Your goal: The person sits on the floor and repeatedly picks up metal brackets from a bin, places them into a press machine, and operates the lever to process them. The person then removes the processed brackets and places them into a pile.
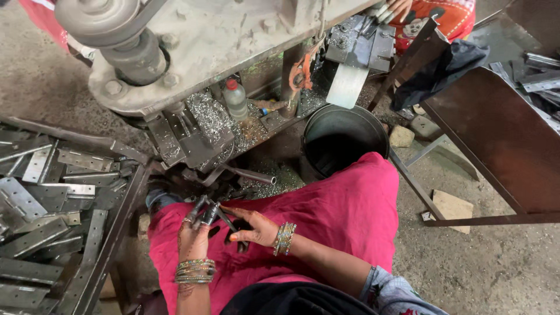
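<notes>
Head view, person seated at a press machine point(192, 52), pink cloth over the lap.

Left hand point(195, 236) was raised palm-up over the left thigh, fingers curled and closed around a small bundle of dark metal pins point(205, 213). The pins stood out of the top of the fist, long axis running up and slightly right, toward the machine. Exact count not readable; several at least.

Right hand point(254, 230) lay just beside the left, on its right, fingers partly bent and reaching left toward the bundle. One pin appeared to lie between its fingertips and the left fist, but whether the right hand actually gripped it could not be told: the fingers overlap dark shadow on the lap. The right hand was the nearer one to the free ends of the pins.

Relation noted: the pins lay to the left of the right hand and slightly above, almost touching, tips pointing away from the body.

Surroundings: a tray point(116, 227) of flat hinge plates point(76, 160) to the left; metal swarf point(213, 119) and a small plastic bottle point(235, 99) on the machine bed; a dark bucket point(344, 137) directly ahead of the knees; a brown metal bench point(501, 140) to the right. Another person's hand point(399, 7) showed at the top edge.
</notes>
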